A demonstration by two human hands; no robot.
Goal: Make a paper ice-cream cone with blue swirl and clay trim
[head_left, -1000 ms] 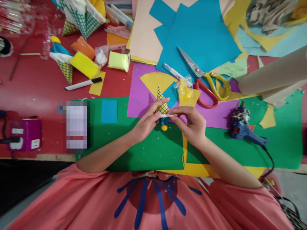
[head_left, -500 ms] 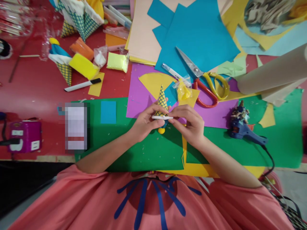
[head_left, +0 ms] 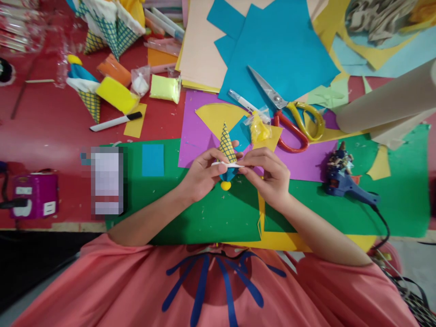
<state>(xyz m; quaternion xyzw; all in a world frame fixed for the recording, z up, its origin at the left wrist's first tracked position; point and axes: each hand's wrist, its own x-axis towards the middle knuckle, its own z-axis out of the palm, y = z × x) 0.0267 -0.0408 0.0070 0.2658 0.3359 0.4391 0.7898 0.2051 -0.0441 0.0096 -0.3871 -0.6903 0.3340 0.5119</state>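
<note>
A small craft ice-cream cone (head_left: 227,144), yellow with a dark criss-cross pattern, is held tip away from me above the green sheet. Its near end is blue with a yellow ball (head_left: 225,185). Around the cone's wide end runs a white strip (head_left: 231,165), which looks like soft clay. My left hand (head_left: 203,175) is closed round the cone, thumb pressed on the white strip. The fingers of my right hand (head_left: 269,175) pinch the strip's right end. A yellow fan-shaped paper piece (head_left: 218,113) lies just beyond the cone.
Scissors (head_left: 284,106) lie open beyond my right hand. A blue glue gun (head_left: 350,186) rests on the right, its cord hanging over the edge. To the left are a marker (head_left: 116,121), clay packets (head_left: 117,94), another cone (head_left: 89,102) and a blurred-out rectangular object (head_left: 107,181).
The cone has shifted slightly left and tilted in my left hand, with the white strip's left end moving too. My right hand keeps its pinch in nearly the same place.
</note>
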